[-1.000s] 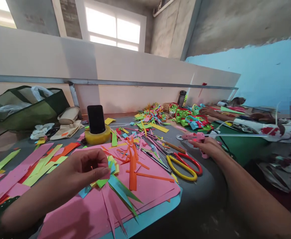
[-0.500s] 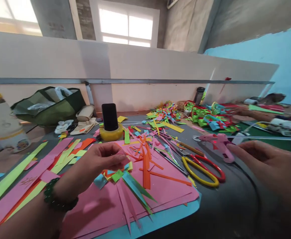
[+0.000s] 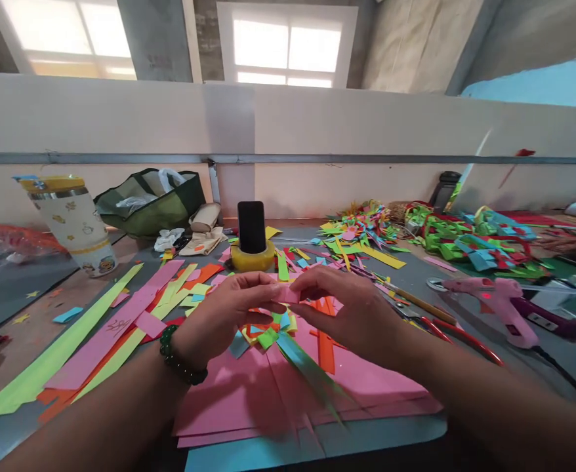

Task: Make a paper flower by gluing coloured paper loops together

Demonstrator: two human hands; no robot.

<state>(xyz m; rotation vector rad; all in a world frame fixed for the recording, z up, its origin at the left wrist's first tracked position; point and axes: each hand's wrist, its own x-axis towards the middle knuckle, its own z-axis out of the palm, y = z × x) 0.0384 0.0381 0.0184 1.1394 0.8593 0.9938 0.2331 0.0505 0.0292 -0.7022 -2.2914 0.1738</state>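
My left hand (image 3: 241,301), with a dark green bead bracelet (image 3: 180,357) at its wrist, and my right hand (image 3: 342,298) meet over the middle of the table. Both pinch a small piece of pink paper (image 3: 287,294) between their fingertips. Just below the fingers is a cluster of small green, blue, orange and yellow paper pieces (image 3: 268,337), with long blue-green and pink strips trailing toward me, partly blurred. Whether the cluster is joined to the pink piece is hidden. Stacked pink sheets (image 3: 239,406) lie underneath, over a light blue sheet (image 3: 367,440).
To the right lie a pink glue gun (image 3: 494,295) with a lit red light, and red-handled scissors (image 3: 470,337). A phone (image 3: 251,226) stands in a yellow tape roll (image 3: 252,257). Paper strips (image 3: 115,324) and a tumbler (image 3: 71,223) are left; colourful paper piles (image 3: 367,223) are behind.
My right hand has left the glue gun, come to the middle and joined my left hand at the pink paper. The view has turned left.
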